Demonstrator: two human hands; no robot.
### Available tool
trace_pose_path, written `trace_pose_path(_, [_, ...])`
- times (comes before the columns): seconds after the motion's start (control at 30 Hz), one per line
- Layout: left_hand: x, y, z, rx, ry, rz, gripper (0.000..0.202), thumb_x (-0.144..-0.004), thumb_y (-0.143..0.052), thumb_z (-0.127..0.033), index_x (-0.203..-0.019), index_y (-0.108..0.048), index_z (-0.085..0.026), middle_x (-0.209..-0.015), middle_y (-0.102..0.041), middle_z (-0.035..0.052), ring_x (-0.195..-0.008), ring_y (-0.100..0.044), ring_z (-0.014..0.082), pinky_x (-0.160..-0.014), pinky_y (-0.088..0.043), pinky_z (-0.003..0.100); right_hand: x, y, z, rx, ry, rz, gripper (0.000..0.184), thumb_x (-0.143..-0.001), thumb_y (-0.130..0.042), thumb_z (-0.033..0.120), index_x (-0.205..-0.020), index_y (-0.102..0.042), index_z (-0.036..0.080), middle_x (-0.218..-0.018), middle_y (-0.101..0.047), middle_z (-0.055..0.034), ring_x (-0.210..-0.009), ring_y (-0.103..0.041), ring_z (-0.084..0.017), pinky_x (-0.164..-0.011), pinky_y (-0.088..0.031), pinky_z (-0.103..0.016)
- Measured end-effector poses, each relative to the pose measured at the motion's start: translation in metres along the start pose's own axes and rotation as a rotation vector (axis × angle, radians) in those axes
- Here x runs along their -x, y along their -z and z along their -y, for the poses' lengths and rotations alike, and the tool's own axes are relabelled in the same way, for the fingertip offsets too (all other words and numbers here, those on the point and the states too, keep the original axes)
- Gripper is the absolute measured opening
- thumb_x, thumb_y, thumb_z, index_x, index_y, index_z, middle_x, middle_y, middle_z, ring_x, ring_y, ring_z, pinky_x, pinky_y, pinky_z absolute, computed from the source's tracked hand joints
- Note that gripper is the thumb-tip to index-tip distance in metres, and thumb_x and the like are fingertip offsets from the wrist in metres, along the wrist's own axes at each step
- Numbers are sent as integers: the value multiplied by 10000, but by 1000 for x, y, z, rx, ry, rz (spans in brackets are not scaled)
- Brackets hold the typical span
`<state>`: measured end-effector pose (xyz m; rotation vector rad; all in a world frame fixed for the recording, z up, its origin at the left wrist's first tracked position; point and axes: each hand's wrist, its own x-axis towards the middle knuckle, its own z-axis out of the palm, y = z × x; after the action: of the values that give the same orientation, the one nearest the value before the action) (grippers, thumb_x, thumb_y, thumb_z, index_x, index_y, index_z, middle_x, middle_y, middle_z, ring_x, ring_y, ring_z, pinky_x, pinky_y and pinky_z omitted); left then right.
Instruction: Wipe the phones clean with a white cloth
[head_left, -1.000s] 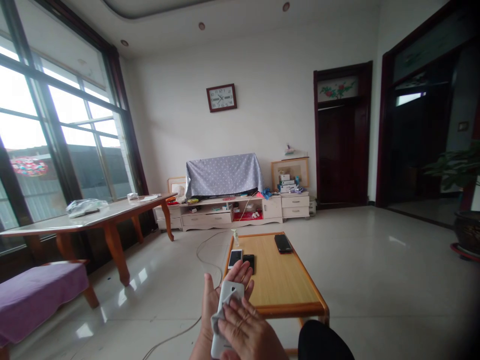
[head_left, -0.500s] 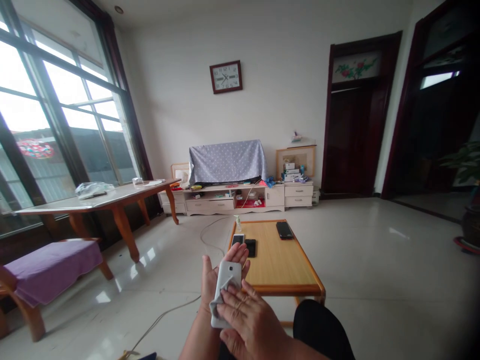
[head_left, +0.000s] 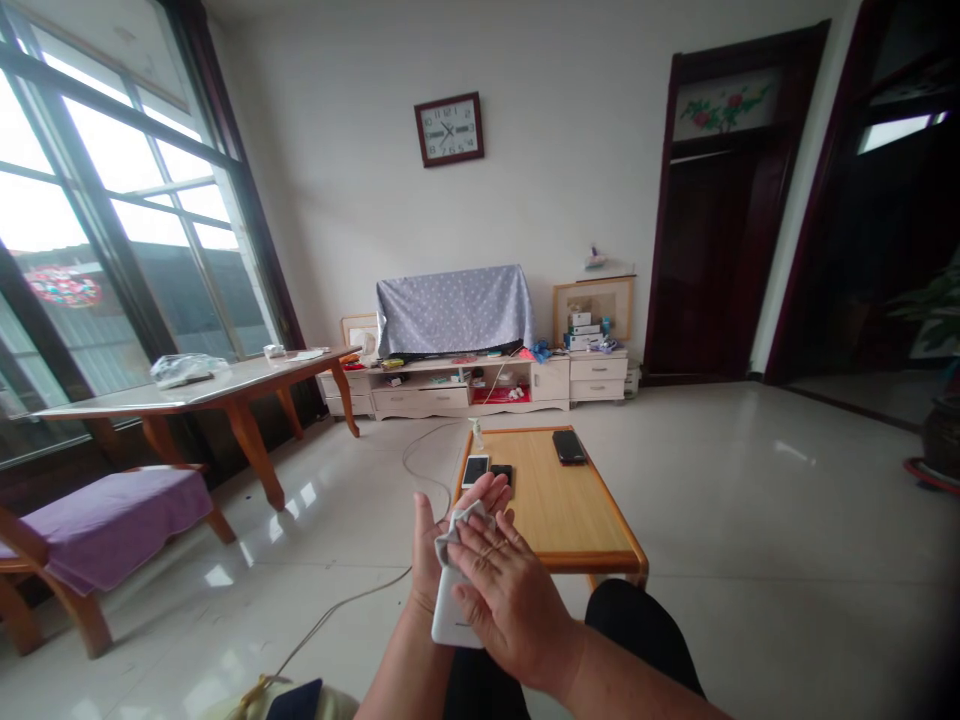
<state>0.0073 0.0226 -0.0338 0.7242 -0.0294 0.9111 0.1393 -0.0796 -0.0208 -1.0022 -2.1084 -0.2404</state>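
A white smartphone [head_left: 451, 612] rests back side up on the upturned palm of my left hand [head_left: 427, 556], whose thumb and fingers stretch out past it. My right hand [head_left: 511, 592] lies over the phone, its fingers pressing a crumpled grey cloth [head_left: 448, 549] against the upper part of the back. Cloth and fingers cover the camera end. Beyond my hands, a white phone [head_left: 475, 471] and a small black phone [head_left: 502, 474] lie on the wooden table [head_left: 570, 515], the black one partly behind my left fingertips.
A larger black phone [head_left: 568, 447] lies at the table's far right, and a pump bottle [head_left: 477, 433] stands at its far left corner. A cable [head_left: 337, 606] runs over the floor on the left. My dark-clothed knee [head_left: 637, 630] is beside the table's near edge.
My right hand has slid the cloth up the phone's back, from the middle to the camera end, uncovering the lower part. The view has tilted slightly down.
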Motion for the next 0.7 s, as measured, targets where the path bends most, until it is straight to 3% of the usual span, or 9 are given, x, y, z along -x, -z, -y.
trace_pose_path(0.1, [-1,-3,-3,-12,-14,-29,1036,-871,-221,-865,-1529,-400,-85,-1628,-339,172,-1558,-145,358,-1275,-130,532,1,-1,-1,20,-34,-23,454,-1028,-494,332,-1451,-539,176,-1510,-522,-101,-1451,-420,-271,-1216,-334,-537])
trace_pose_path(0.27, [1,-4,-4,-18,2,-60,1020,-871,-227,-866,-1534,-400,-111,-1623,-354,164,-1562,-130,353,-1274,-121,533,5,-4,9,-26,136,24,456,-1001,-532,368,-1404,-587,162,-1480,-556,-104,-1416,-471,-278,-1212,-353,-508])
trace_pose_path(0.43, [0,-4,-2,-24,-15,-75,977,-893,-226,-838,-1547,-381,-127,-1621,-362,156,-1551,-176,361,-1275,-124,528,0,-2,1,3,-36,-19,464,-1026,-509,332,-1466,-526,185,-1517,-512,-105,-1454,-417,-269,-1226,-311,-538])
trace_pose_path(0.6, [2,1,-6,-5,-76,-79,1004,-883,-231,-849,-1556,-354,-114,-1614,-370,167,-1558,-171,330,-1276,-137,498,15,-11,8,-34,171,51,456,-993,-542,391,-1380,-611,160,-1430,-601,-115,-1391,-501,-292,-1191,-382,-513])
trace_pose_path(0.7, [2,2,0,-19,-21,-77,994,-890,-221,-844,-1538,-387,-108,-1612,-375,168,-1557,-172,336,-1276,-129,513,8,-8,8,-41,142,50,453,-1010,-521,370,-1410,-582,167,-1465,-571,-101,-1407,-484,-278,-1213,-346,-518])
